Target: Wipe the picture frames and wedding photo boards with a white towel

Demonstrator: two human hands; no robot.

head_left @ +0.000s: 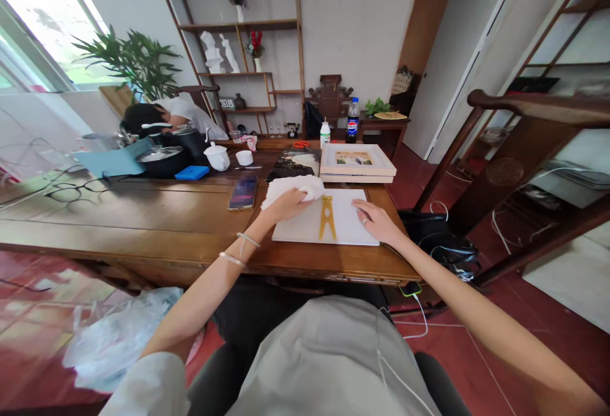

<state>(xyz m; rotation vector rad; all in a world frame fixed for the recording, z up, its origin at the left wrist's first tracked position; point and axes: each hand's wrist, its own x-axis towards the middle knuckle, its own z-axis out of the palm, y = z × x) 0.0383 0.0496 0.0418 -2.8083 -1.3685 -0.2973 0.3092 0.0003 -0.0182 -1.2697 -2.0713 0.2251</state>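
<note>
My left hand (287, 205) is closed on a crumpled white cloth or paper towel (290, 186), which spreads over the upper left of a flat white board (305, 228). My right hand (375, 220) lies open with its fingers on the right edge of that board. Between the two hands, a gold-coloured, A-shaped flat piece (327, 218) with a round hole rests on the white surface. What this piece is I cannot tell. The board lies flat near the front edge of the wooden table (200, 235).
Beyond the board are a framed picture (357, 161), a white bottle (325, 133), a cola bottle (352, 121) and orange-handled scissors (301, 144). A phone (243, 192) lies left, with a white teapot (218, 157) and black pot (162, 159) farther off. A person (188, 114) leans over the far side.
</note>
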